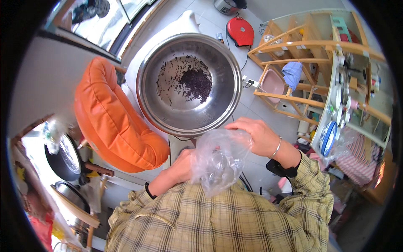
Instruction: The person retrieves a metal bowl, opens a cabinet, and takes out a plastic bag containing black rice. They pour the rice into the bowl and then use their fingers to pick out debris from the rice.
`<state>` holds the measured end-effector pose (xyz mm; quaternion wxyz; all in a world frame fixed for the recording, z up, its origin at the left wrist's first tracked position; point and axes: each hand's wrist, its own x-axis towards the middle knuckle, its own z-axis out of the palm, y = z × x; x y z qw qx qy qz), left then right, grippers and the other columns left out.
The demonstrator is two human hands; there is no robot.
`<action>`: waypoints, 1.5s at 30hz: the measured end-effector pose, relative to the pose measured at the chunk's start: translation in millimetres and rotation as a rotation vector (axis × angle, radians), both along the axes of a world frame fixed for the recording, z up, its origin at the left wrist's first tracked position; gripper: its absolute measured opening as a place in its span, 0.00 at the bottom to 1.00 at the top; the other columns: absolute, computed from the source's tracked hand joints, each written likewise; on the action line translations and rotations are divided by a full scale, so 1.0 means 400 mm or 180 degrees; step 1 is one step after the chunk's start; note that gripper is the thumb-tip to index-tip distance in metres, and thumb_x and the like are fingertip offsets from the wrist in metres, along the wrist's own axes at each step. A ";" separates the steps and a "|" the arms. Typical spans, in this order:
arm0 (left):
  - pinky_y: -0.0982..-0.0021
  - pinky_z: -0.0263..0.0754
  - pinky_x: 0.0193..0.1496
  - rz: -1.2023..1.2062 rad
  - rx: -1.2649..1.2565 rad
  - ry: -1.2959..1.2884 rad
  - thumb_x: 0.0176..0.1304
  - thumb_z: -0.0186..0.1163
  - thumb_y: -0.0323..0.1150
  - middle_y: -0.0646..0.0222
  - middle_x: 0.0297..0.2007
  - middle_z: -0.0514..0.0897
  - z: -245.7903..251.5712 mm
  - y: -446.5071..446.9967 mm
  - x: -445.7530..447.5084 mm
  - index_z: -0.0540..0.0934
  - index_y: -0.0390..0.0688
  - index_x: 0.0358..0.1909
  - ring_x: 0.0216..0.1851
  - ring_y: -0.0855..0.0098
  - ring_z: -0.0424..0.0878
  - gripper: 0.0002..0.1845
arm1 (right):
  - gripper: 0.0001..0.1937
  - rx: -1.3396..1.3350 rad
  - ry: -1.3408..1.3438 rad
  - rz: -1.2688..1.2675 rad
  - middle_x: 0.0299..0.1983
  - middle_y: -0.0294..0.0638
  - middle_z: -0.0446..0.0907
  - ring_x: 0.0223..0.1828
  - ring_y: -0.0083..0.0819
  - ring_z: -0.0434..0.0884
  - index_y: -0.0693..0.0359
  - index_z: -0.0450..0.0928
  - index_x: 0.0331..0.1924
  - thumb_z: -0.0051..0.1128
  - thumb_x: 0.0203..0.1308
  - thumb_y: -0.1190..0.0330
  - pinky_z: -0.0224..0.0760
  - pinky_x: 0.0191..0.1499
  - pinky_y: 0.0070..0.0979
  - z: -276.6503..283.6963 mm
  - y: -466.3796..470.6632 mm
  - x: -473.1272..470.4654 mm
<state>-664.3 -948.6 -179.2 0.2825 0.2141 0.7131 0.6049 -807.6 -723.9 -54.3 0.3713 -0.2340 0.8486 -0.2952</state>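
Both hands are on a clear, crumpled plastic bag [217, 163] close to the person's plaid shirt. My left hand [182, 165] grips the bag's left side, its fingertips partly hidden by the film. At the bag's upper right edge, my right hand [245, 132] pinches the plastic, just below the bowl's rim. A large stainless steel bowl [220, 110] stands beyond the hands. Dark purple-black grains [196, 83] lie in a heap at the bowl's bottom, with more scattered to the left of it.
An orange padded chair [110, 126] is left of the bowl, which rests over a white stool or chair [185, 25]. A red electric appliance [240, 31] sits on the tiled floor near a power strip [250, 82]. Wooden racks [292, 97] with a pink basin [272, 82] stand at the right.
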 end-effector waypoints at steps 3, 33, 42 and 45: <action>0.60 0.76 0.50 -0.0317 0.0073 0.0221 0.60 0.63 0.34 0.53 0.53 0.80 0.031 0.043 -0.035 0.72 0.41 0.64 0.51 0.54 0.80 0.29 | 0.31 -0.0250 -0.0547 -0.0149 0.63 0.48 0.72 0.67 0.48 0.70 0.57 0.68 0.66 0.63 0.57 0.66 0.63 0.67 0.44 0.022 0.075 0.071; 0.56 0.78 0.37 -0.1074 -0.0517 0.2072 0.44 0.59 0.16 0.48 0.39 0.83 0.406 0.999 -0.130 0.80 0.33 0.37 0.34 0.46 0.82 0.14 | 0.41 -0.1394 0.2229 -0.2352 0.42 0.49 0.81 0.42 0.47 0.82 0.58 0.49 0.74 0.62 0.59 0.72 0.73 0.44 0.38 0.150 0.805 0.574; 0.62 0.79 0.47 -0.2666 -0.0229 0.0845 0.63 0.64 0.30 0.48 0.63 0.70 0.499 1.331 0.013 0.60 0.38 0.71 0.47 0.55 0.81 0.36 | 0.08 0.1421 0.3458 -0.1908 0.29 0.38 0.75 0.37 0.31 0.76 0.63 0.75 0.40 0.55 0.56 0.73 0.73 0.41 0.28 0.190 1.191 0.720; 0.63 0.78 0.49 -0.2294 0.0289 0.1163 0.65 0.64 0.31 0.51 0.71 0.58 0.520 1.414 0.022 0.48 0.40 0.76 0.51 0.59 0.79 0.45 | 0.05 0.1431 0.3755 -0.2394 0.29 0.38 0.74 0.37 0.35 0.77 0.60 0.72 0.34 0.56 0.54 0.75 0.75 0.37 0.29 0.257 1.290 0.708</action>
